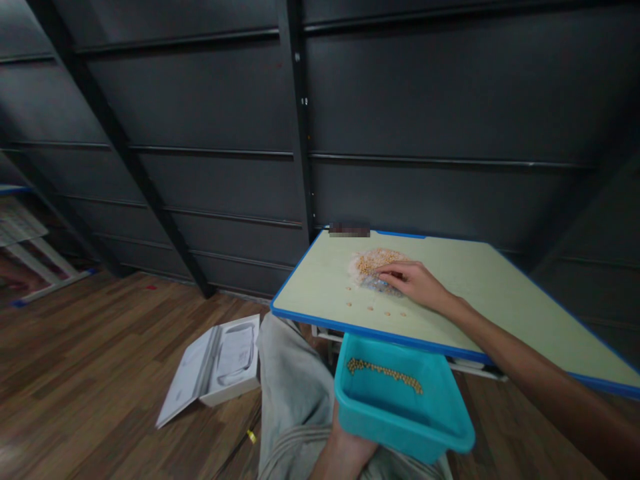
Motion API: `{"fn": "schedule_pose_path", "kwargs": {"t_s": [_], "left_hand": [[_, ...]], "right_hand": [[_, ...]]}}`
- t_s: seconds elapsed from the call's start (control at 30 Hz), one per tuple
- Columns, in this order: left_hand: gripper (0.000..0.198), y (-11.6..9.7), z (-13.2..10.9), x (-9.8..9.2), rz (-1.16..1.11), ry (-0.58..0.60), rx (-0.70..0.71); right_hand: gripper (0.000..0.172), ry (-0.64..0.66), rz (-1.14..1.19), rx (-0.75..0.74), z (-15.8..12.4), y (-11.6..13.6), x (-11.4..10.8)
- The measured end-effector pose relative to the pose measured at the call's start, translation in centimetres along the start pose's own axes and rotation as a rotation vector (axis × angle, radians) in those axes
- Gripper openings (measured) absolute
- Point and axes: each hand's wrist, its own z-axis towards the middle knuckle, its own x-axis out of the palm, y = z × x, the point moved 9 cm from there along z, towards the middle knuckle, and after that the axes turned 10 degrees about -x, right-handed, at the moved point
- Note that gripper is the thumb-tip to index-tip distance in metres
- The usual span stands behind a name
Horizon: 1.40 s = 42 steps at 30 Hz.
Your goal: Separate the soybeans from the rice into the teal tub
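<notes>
My left hand [350,448] is under the near-left side of a teal plastic basin [400,423], holding it above my lap. Its fingers are mostly hidden below. In the basin a band of small golden-tan beans [385,371] lies across the bottom. My right hand [407,279] is at a clear plastic bag [373,283] on the table, where a heap of pale beans [375,261] lies. The thumb and fingertips come together at the heap's right edge; what is between them is too small to make out. Several single beans [371,309] lie spaced out nearer the table's front edge.
The pale table [450,257] has a blue rim and stands by a dark panelled wall [210,100]. A small blurred brown item [349,230] is at its back edge. An open white box [233,360] lies on the wood floor, left of my leg, with a dark cable [235,450] nearby.
</notes>
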Motion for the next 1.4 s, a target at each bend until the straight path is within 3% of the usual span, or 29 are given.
{"fn": "schedule_pose_path", "kwargs": {"t_s": [0.43, 1.4], "left_hand": [[0.026, -0.3, 0.1, 0.5, 0.024, -0.017, 0.003], [0.021, -0.2, 0.1, 0.3, 0.030, -0.015, -0.006]], "right_hand": [[0.023, -0.107, -0.073, -0.009, 0.0, 0.0, -1.1], [0.024, 0.033, 0.063, -0.024, -0.2, 1.1, 0.4]]}}
